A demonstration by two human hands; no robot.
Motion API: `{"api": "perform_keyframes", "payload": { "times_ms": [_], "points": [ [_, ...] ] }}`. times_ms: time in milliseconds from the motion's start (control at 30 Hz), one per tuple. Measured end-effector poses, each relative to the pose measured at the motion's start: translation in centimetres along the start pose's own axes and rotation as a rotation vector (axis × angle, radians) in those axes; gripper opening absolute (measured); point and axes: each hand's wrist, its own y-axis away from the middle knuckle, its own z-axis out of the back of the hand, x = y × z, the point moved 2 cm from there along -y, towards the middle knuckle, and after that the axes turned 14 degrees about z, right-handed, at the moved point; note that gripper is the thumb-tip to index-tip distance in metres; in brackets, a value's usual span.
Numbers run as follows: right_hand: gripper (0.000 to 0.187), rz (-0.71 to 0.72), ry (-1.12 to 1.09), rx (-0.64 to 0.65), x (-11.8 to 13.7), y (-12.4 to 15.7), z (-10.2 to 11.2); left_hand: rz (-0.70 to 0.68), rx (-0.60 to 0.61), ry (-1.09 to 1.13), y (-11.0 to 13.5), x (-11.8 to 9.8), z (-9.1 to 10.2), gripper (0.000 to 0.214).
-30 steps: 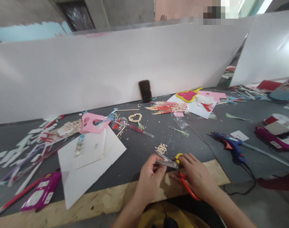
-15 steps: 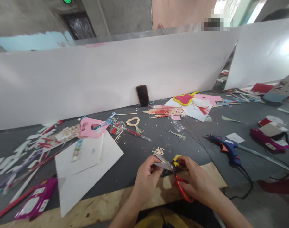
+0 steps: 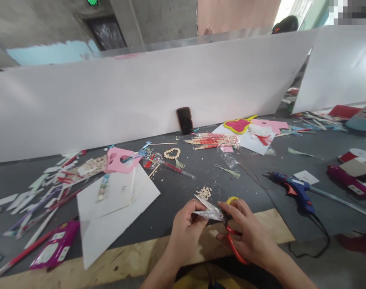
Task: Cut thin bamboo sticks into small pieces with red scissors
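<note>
My right hand (image 3: 244, 222) is closed around the handles of a pair of scissors (image 3: 214, 214), one yellow and one red. The metal blades point left and stand apart. My left hand (image 3: 187, 224) is closed with thumb and finger pinched together at the blades; whatever it pinches is hidden. Just beyond the blade tips lies a small pile of short pale cut pieces (image 3: 204, 193) on the dark table. Farther back sits a ring of pale beads (image 3: 172, 153) with a tassel.
A blue glue gun (image 3: 294, 188) with its cord lies at right. White sheets (image 3: 110, 224), a purple packet (image 3: 58, 245) and scattered strips fill the left. A bundle of wrapped sticks (image 3: 214, 140) and a phone (image 3: 185, 120) are by the white partition (image 3: 140, 96).
The camera view has turned slightly left, so the table items appear shifted right. Both hands stay together at the scissors, with the right fingers shifted a little on the handles.
</note>
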Motion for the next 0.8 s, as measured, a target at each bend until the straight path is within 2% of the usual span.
{"api": "perform_keyframes", "payload": {
  "times_ms": [200, 300, 467, 667, 800],
  "points": [
    [0.058, 0.022, 0.100, 0.034, 0.7, -0.3, 0.4, 0.036, 0.029, 0.022, 0.1, 0.6, 0.0, 0.009],
    [0.054, 0.030, 0.170, 0.045, 0.9, -0.4, 0.5, 0.053, 0.027, 0.044, 0.1, 0.7, 0.1, 0.012],
    [0.048, 0.091, 0.221, -0.009, 0.9, -0.1, 0.3, 0.043, 0.013, 0.044, 0.0, 0.5, 0.3, 0.008],
    [0.052, 0.116, 0.287, -0.029, 0.7, 0.1, -0.3, 0.062, 0.030, 0.109, -0.2, 1.0, -0.1, 0.011],
    [0.057, 0.115, 0.279, -0.017, 0.7, 0.2, -0.4, 0.021, 0.003, 0.034, -0.2, 1.2, 0.1, 0.011]
  ]
}}
